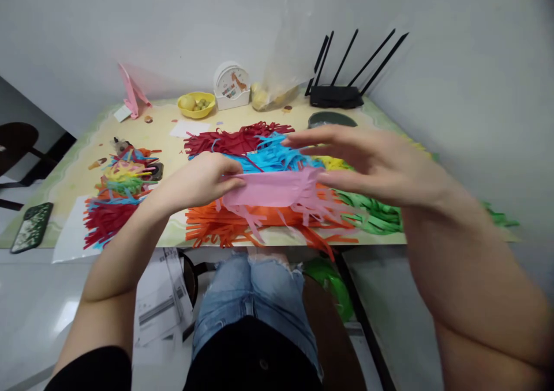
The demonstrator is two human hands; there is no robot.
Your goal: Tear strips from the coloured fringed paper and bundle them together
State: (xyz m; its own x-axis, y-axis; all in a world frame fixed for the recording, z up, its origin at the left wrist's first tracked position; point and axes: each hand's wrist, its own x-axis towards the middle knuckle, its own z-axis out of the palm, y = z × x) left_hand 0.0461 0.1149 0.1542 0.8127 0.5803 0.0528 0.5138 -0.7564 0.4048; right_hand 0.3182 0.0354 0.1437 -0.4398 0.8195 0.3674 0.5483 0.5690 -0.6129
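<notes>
A strip of pink fringed tissue paper [268, 189] is stretched out flat above the table, its cut strands hanging from the lower edge and right end. My left hand [206, 178] pinches its left end between thumb and fingers. At the right end, my right hand [372, 163] has its fingers stretched out and apart, with the thumb by the paper's edge; whether it touches is unclear. Beneath lie orange fringed paper [216, 220] and blue fringed paper [272, 155], with dark red fringed paper [229, 140] behind. Green fringed paper [372, 212] lies under my right wrist.
A multicoloured fringe bundle [121, 186] and a phone [31, 227] lie at left. Along the back stand a yellow fruit bowl [197, 107], a white giraffe holder [232, 88], a plastic bag [281, 73] and a black router [336, 96]. A dark bowl [332, 118] sits before the router.
</notes>
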